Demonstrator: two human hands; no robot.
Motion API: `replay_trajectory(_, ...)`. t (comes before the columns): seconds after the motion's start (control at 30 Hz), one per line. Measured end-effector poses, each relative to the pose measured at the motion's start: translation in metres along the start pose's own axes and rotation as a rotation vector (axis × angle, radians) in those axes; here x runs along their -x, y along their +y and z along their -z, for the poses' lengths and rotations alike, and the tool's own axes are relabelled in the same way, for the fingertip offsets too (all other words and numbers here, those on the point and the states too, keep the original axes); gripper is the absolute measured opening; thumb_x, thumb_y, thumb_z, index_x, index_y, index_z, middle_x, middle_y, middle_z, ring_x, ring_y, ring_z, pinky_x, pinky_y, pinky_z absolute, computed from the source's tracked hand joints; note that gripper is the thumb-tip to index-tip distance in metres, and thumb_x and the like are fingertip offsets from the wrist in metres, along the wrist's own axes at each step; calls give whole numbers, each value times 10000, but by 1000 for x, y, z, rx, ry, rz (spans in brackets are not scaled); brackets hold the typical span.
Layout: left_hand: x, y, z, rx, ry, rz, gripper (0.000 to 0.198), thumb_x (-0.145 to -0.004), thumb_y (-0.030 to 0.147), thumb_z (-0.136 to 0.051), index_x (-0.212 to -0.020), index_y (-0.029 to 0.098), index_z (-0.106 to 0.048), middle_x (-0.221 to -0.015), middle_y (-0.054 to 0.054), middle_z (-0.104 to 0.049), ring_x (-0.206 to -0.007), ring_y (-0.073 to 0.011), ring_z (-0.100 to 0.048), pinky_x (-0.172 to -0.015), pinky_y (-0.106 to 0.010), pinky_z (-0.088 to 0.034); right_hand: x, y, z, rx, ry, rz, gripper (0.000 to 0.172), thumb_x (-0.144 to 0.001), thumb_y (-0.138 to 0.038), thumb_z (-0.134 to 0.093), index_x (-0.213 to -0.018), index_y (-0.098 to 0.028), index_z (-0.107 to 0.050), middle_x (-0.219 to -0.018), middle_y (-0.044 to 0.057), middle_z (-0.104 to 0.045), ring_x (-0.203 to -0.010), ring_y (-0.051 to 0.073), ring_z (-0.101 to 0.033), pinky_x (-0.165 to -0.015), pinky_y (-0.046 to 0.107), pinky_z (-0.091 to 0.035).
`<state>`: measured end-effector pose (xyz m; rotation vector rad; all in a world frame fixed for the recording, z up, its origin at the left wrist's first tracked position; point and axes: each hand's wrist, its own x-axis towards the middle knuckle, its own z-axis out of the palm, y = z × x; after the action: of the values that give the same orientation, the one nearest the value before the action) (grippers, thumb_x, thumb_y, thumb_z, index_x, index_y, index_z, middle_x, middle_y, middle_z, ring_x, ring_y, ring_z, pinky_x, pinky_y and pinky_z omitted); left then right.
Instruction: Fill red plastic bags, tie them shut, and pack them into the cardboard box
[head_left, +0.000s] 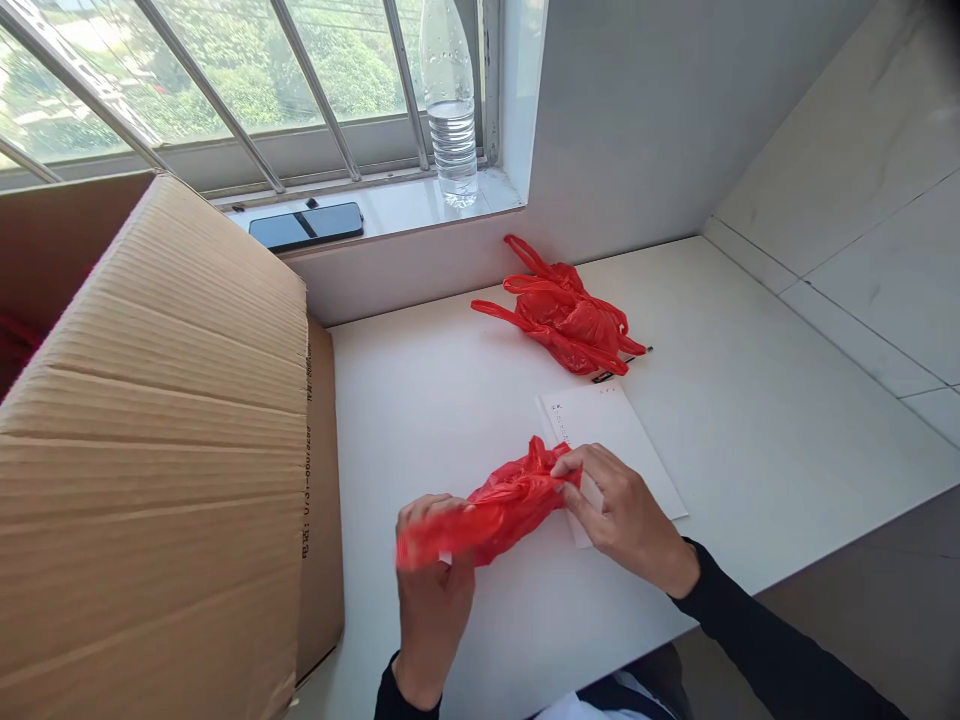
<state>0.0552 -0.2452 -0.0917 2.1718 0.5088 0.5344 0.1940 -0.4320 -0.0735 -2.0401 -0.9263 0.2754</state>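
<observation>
A crumpled red plastic bag (pixel 517 500) is stretched between my two hands above the white table. My left hand (pixel 435 570) grips its near left end, where the plastic is smeared by motion and hides some of the fingers. At the other end, my right hand (pixel 611 505) pinches the bag between thumb and fingers. Partly beneath the bag and my right hand lies a white paper pad (pixel 622 430) with small writing along its edges. Farther back, a bunch of red plastic bags (pixel 574 315) with loop handles rests on the table.
On the left stands a large open cardboard box (pixel 187 450) with something red inside. A dark phone (pixel 307 227) and a water bottle (pixel 454 140) are on the windowsill. A pen (pixel 604 377) pokes out under the bunched bags. Walls border the white table (pixel 780 400).
</observation>
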Motion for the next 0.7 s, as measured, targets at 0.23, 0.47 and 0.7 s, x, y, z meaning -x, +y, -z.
replay_trajectory(0.23, 4, 1, 7, 59, -56, 46, 263, -991, 294, -580, -1254, 290, -603, -1203, -66, -642, -1087, -237, -622, -837, -360, -569, 0, -2, 10, -134, -45, -179, 158, -936, -313, -592, -1091, -289, -576, -1014, 28, -665, -920, 228, -624, -716, 371, -535)
replay_trajectory(0.47, 4, 6, 1, 101, -70, -65, 281, -967, 167, -601, -1164, 348, -686, -1120, -21, -639, -1071, -195, -611, -836, -315, -575, -7, -14, 3, -143, -119, -75, 126, -987, -380, -579, -963, -273, -641, -909, 12, -672, -885, 216, -579, -866, 424, -458)
replay_trajectory(0.7, 3, 12, 9, 78, -26, -73, 415, -988, 159, -566, -1364, 334, -591, -1279, -47, -599, -1174, -210, -564, -931, -344, -531, 2, -12, 16, -241, -39, -248, 54, -982, -294, -540, -997, -277, -589, -997, 11, -629, -964, 206, -564, -845, 375, -458)
